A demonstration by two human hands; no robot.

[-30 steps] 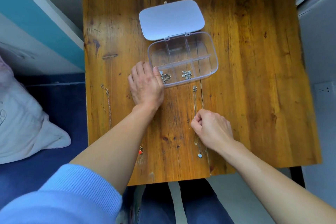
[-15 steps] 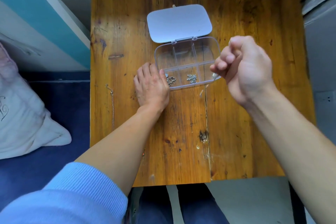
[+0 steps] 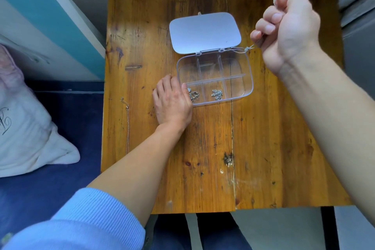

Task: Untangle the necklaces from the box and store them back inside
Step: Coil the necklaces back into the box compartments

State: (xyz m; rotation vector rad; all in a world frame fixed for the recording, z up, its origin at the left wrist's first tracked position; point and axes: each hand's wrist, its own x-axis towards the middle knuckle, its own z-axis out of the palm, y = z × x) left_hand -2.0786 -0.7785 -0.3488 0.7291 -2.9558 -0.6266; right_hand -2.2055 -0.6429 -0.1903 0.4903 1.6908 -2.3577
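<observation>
— My right hand is up in a fist, fingertips pinching a fine necklace. Its little pendant dangles just below my knuckles, over the hinge end of the box.

— And the other one?

— My left hand lies flat on the desk, fingers straight, with the thumb against the box's wall to steady it.

— Which compartment?

— Beside that thumb sits a coiled necklace, and a second coiled necklace lies one cell further from it. I'd aim for an empty cell, nearer my right hand.

— How would you do it well?

— Lower slowly so the pendant lands first, then let the chain settle in loose loops on top. I reckon dropping it in a heap invites knots. No loop should hang over a divider or the rim, or the lid may not shut.

— Anything left?

— A stretched necklace on the desk, well beyond my left hand's outer side.
</observation>
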